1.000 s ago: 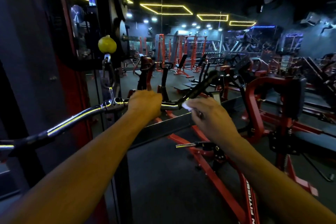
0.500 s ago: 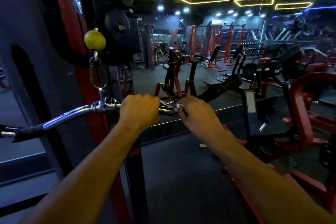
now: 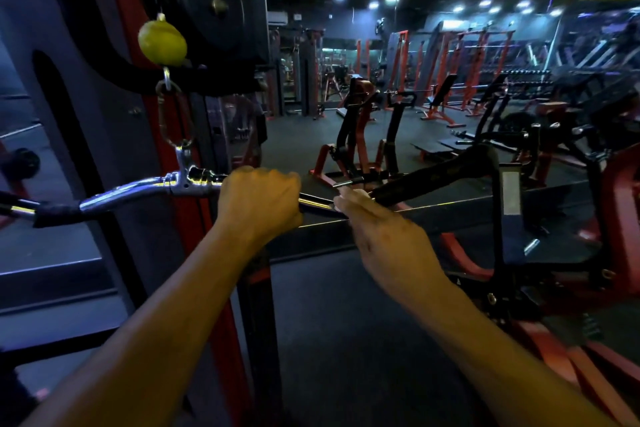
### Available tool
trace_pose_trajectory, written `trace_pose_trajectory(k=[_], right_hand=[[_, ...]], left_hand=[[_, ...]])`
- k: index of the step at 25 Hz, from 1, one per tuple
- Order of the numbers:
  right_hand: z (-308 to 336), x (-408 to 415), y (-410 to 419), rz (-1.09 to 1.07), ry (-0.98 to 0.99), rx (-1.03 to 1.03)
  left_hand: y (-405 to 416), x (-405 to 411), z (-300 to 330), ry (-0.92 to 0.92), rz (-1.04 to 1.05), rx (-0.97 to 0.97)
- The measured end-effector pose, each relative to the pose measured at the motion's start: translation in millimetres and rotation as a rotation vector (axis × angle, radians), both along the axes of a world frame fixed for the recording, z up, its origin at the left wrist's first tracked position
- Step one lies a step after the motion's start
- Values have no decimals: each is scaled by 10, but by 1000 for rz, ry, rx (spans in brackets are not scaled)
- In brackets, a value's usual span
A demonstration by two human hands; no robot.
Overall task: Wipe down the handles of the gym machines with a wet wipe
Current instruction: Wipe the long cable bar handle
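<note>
Handle: the lat bar hangs from a carabiner at 10 o'clock, its black right grip reaching toward 2 o'clock.
Left hand: the left hand is wrapped round the bar, steadying it.
Right hand: the right hand is blurred at the bare metal beside the grip; I cannot tell how its fingers lie.
Wipe: a second ago it showed white in the fingers; now hidden.
Change: the right hand has slid inward, so this stretch looks wiped.
Left to do: the far-left grip.

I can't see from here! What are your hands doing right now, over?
Left hand grips the pulldown bar. Right hand on the bar with the wet wipe, barely visible. Nothing blocking.
</note>
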State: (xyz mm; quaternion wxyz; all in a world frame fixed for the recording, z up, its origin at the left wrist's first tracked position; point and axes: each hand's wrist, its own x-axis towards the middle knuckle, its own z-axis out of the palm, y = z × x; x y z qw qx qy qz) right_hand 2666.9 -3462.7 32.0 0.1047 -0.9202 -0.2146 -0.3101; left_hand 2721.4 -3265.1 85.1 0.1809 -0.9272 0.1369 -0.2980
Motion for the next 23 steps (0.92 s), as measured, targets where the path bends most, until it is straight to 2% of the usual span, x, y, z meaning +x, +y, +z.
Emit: trace_pose_trajectory(k=[3, 7, 9, 12, 14, 16, 19, 21, 23], right_hand=[[-202, 79, -240, 102, -202, 38], [-59, 158, -136, 124, -286, 170], [47, 227, -5, 72, -202, 195], [119, 350, 75, -23, 44, 168], [37, 322, 83, 29, 129, 169], [-97, 238, 46, 126, 33, 229], [-222, 315, -191, 110, -149, 239], [-284, 307, -324, 189, -200, 435], [-401, 186, -315, 268, -133, 820]], left_hand=[[40, 0, -8, 15, 11, -28], [42, 17, -3, 6, 26, -26], [15, 19, -27, -6, 31, -2], [-4, 5, -75, -9, 53, 37], [6, 7, -112, -11, 78, 66], [25, 22, -127, -24, 92, 83], [32, 37, -116, -54, 97, 82], [15, 50, -96, -48, 103, 63], [8, 61, -75, -56, 113, 39]])
